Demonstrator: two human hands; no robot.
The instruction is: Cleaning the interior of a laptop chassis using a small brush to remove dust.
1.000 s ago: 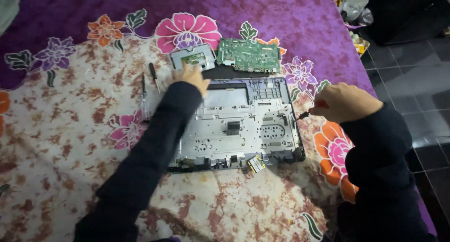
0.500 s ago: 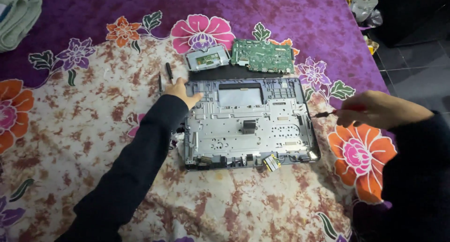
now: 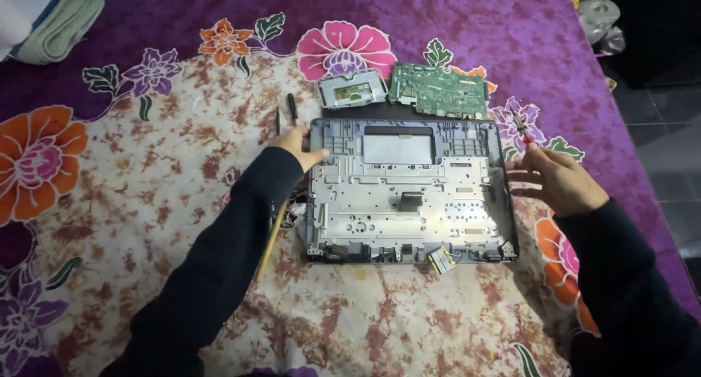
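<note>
The left hand (image 3: 301, 147) rests on the upper-left corner of the opened laptop chassis (image 3: 409, 194), fingers spread flat on the frame, its grip apart and clamped on nothing. The right hand (image 3: 558, 178) sits just beside the chassis's right edge, its grip closed on a small red-handled screwdriver (image 3: 523, 128) whose tip points away from the body.

A second ago the right hand lay lower along that right edge, with the tool held toward the frame; now it has lifted clear, the screwdriver raised off the metal, while the left hand has kept its place at the corner. The chassis itself lies squarer and more centred in the view. I judge this a pause between screws: the tool is free and the frame is steadied.

Just beyond the left grip lie a black pen-like tool (image 3: 292, 108) and a thin dark rod (image 3: 277, 121). Past the far edge of the chassis sit a grey touchpad module (image 3: 353, 92) and a green circuit board (image 3: 438, 92), both apart from it. Everything lies on a flowered purple cloth (image 3: 146, 202). A small loose part (image 3: 440, 259) sits at the chassis's near edge.
</note>
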